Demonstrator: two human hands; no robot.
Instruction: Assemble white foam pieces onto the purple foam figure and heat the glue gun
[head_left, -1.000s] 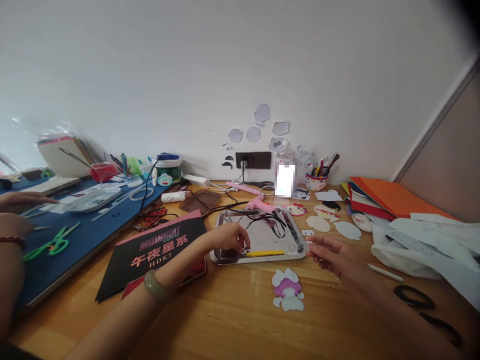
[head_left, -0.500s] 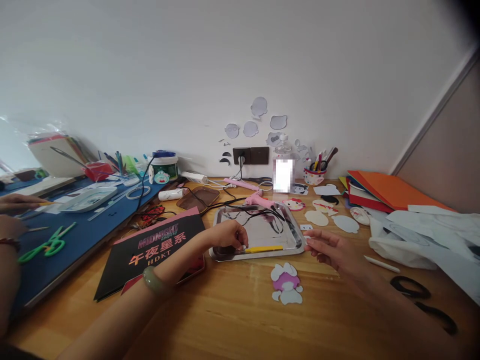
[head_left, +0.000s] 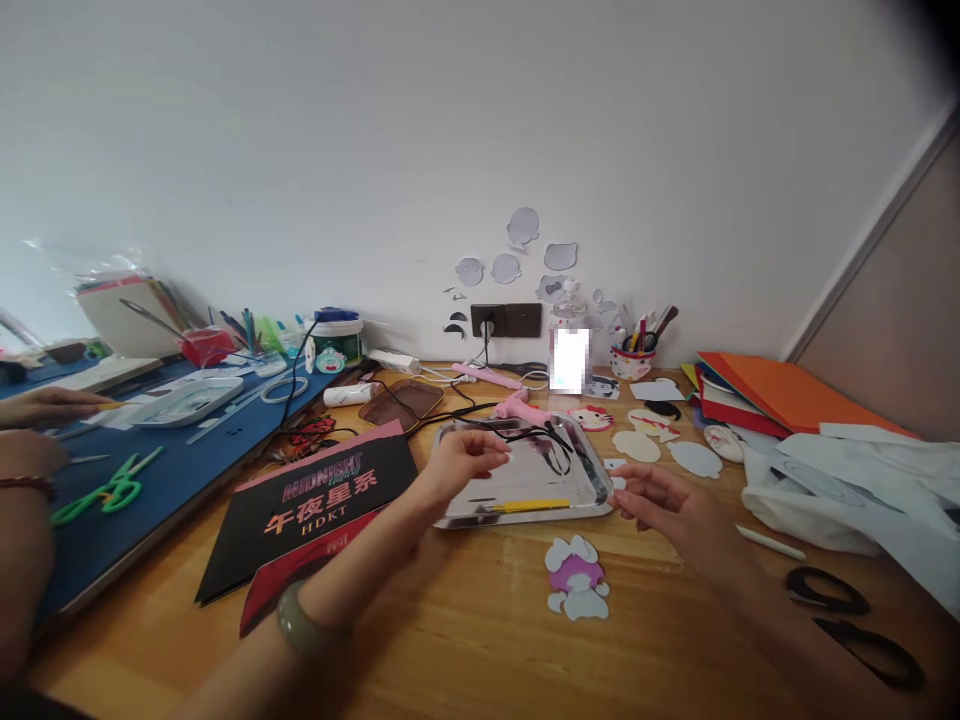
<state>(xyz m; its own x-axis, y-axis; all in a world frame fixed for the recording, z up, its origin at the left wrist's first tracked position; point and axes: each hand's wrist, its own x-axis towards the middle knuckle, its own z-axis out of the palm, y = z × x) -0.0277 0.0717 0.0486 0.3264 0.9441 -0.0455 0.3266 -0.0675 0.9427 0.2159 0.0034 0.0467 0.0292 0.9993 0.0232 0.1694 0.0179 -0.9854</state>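
In the head view, the left hand (head_left: pixel 466 462) is poised above the metal tray (head_left: pixel 525 475), thumb and fingertips drawn together; whether they grip anything cannot be told. The right hand (head_left: pixel 664 500), fingers curled, pinches a small white piece (head_left: pixel 618 484) beside the tray's right edge. A yellow-handled tool (head_left: pixel 534 505) lies in the tray; a purple-and-white cutout figure (head_left: pixel 577 577) lies nearer on the table (head_left: pixel 465 630).
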